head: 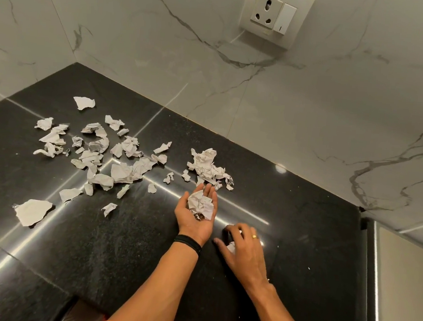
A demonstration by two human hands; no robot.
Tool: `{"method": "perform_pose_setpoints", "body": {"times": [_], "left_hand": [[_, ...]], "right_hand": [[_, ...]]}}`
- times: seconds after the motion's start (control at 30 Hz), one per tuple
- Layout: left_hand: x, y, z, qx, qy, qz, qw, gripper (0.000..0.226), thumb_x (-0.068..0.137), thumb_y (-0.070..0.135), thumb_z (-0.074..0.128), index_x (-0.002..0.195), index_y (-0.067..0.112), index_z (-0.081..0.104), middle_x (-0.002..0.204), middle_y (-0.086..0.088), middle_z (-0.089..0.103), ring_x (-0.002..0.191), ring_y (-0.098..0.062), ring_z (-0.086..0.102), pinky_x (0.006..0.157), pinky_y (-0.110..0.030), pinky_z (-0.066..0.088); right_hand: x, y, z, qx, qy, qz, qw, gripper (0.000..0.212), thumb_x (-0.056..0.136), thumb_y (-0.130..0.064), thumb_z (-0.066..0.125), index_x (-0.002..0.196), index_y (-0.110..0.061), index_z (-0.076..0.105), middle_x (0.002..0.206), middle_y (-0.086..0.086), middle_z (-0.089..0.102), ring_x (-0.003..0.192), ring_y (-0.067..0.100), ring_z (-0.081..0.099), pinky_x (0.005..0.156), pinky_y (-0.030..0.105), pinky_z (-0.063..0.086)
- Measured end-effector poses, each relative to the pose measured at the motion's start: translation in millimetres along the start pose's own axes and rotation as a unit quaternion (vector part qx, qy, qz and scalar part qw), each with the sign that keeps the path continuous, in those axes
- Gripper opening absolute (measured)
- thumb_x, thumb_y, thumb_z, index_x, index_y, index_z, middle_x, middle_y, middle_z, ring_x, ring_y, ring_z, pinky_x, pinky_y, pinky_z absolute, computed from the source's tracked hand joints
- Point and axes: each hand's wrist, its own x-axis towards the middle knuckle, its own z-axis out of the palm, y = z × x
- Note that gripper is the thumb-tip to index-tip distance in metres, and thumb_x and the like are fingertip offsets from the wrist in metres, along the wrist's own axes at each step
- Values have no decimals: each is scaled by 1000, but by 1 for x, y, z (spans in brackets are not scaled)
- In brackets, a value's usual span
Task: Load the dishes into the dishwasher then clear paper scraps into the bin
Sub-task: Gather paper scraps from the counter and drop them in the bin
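Observation:
Several white crumpled paper scraps [98,158] lie scattered over the black granite counter [75,245]. A second clump of scraps [206,166] sits just beyond my left hand. My left hand [195,215] lies palm up on the counter, fingers fairly straight, carrying a wad of crumpled paper [200,204]. My right hand [244,250] is palm down beside it, fingers curled round a small paper scrap [231,246] that shows under the palm. No dishes, dishwasher or bin are in view.
White marble-look tiled walls [311,112] meet at a corner behind the counter. A wall socket with switch [274,12] is above. The counter's right end borders a steel-coloured panel [398,292]. The front edge drops at bottom left.

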Motion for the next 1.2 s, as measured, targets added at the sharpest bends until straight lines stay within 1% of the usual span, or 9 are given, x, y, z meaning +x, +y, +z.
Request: {"method": "perform_pose_setpoints", "body": {"times": [0.17,0.3,0.4,0.53,0.63,0.7,0.87,1.03,1.2], "left_hand": [[-1,-5,1,45,20,-3,999,44,104,33,43,125,-1,63,132,-23,64,114,-34,65,110,-42,46],[-5,-6,2,91,20,5,996,47,104,33,42,132,0,60,128,-21,66,114,-32,65,109,-42,46],[-10,-12,0,123,23,-6,992,47,103,34,44,133,2,60,129,-21,65,120,-32,61,113,-43,42],[-19,-16,-2,123,6,-29,992,45,100,36,46,129,6,64,126,-18,67,114,-33,64,105,-43,46],[-21,-10,1,87,8,-24,996,44,102,33,45,130,4,63,128,-22,67,120,-34,63,108,-46,46],[-20,-4,3,81,12,-17,997,44,102,32,46,131,3,63,128,-24,66,123,-37,61,111,-47,44],[-16,7,7,70,8,-11,997,42,102,32,48,127,2,64,123,-27,68,109,-39,70,111,-48,44],[-14,10,1,65,13,3,998,41,102,33,49,123,2,67,125,-26,67,120,-38,63,109,-47,46],[-9,9,0,84,36,22,996,37,101,30,51,117,2,68,123,-24,69,116,-36,64,109,-46,46]], "right_hand": [[17,-10,-3,119,6,32,992,8,96,-31,69,99,-24,65,93,-11,62,81,4,56,71,24,51],[53,-34,-34,327,126,170,921,5,95,-27,73,96,-24,69,84,-12,66,77,5,61,66,15,46],[82,-56,-53,391,153,173,891,8,95,-27,72,96,-19,72,80,-12,69,73,3,64,65,17,49],[104,-62,-48,337,74,138,928,22,97,-49,64,91,-30,73,75,-12,72,73,8,68,70,28,55],[114,-45,-44,334,109,181,919,18,101,-39,62,95,-27,73,76,-9,71,67,2,64,66,24,50],[124,-27,-43,308,97,220,920,10,99,-28,66,104,-23,73,92,-8,72,77,0,62,73,25,51],[143,4,-22,142,-66,163,974,49,91,-24,76,137,-22,58,125,1,62,111,19,61,98,36,50],[141,3,-9,78,-43,98,991,16,94,-19,70,110,-20,68,108,-1,67,102,20,60,88,30,47],[119,7,-18,248,16,244,937,13,88,-11,76,91,-23,72,89,-8,71,82,5,66,82,29,57]]}}
